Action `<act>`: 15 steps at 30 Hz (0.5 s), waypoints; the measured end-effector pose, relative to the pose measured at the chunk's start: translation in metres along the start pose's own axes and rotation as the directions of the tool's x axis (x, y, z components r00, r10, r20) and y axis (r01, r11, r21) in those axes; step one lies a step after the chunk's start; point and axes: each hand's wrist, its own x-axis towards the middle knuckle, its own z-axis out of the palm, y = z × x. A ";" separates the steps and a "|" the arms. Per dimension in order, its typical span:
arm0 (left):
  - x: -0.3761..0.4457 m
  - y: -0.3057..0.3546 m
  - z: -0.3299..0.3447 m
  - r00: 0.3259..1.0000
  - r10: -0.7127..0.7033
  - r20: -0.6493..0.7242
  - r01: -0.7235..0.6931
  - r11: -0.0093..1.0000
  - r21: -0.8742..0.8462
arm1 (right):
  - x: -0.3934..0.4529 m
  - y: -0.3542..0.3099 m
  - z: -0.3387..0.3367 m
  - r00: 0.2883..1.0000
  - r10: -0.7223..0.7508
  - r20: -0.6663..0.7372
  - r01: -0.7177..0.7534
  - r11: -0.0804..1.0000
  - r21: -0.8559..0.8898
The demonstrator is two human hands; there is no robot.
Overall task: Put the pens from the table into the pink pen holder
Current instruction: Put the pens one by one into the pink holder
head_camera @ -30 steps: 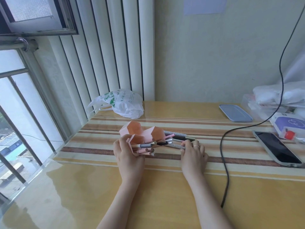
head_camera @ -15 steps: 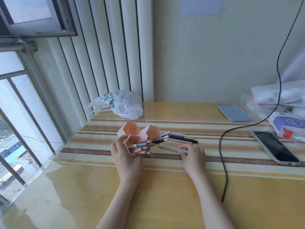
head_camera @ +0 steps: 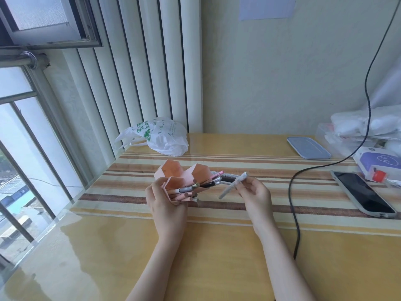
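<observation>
The pink pen holder [head_camera: 173, 168], made of hexagonal tubes, lies tipped on the striped runner with its openings toward me. My left hand [head_camera: 166, 203] grips its near left side. Several pens [head_camera: 188, 190] stick out of its lower tubes toward the right. My right hand [head_camera: 255, 195] pinches a silver-grey pen [head_camera: 233, 185] lifted off the table, slanting up to the right, just right of the holder. Behind it, a few more pens [head_camera: 225, 178] lie on the runner next to the holder, partly hidden.
A white plastic bag [head_camera: 159, 136] sits at the back left by the blinds. A black cable [head_camera: 297, 192] runs down across the table right of my right hand. A phone [head_camera: 362, 194], a blue-grey lid [head_camera: 308, 147], a purple box [head_camera: 377, 162] and wrapped packages [head_camera: 360, 124] fill the right side.
My right hand has picked the silver-grey pen up from the runner and raised it, tilted. My left hand keeps its grip on the holder.
</observation>
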 end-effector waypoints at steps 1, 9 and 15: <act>0.000 0.000 0.000 1.000 -0.003 0.001 0.003 1.000 -0.002 | -0.001 -0.001 0.000 1.000 -0.018 0.001 0.018 0.999 0.042; 0.000 -0.002 0.000 1.000 0.004 -0.002 -0.004 1.000 -0.001 | -0.009 -0.017 0.005 0.969 -0.208 0.131 0.186 0.970 0.158; 0.001 -0.002 0.000 1.000 0.007 0.001 -0.007 1.000 0.002 | -0.014 -0.022 0.006 0.960 -0.228 0.161 0.197 0.962 0.192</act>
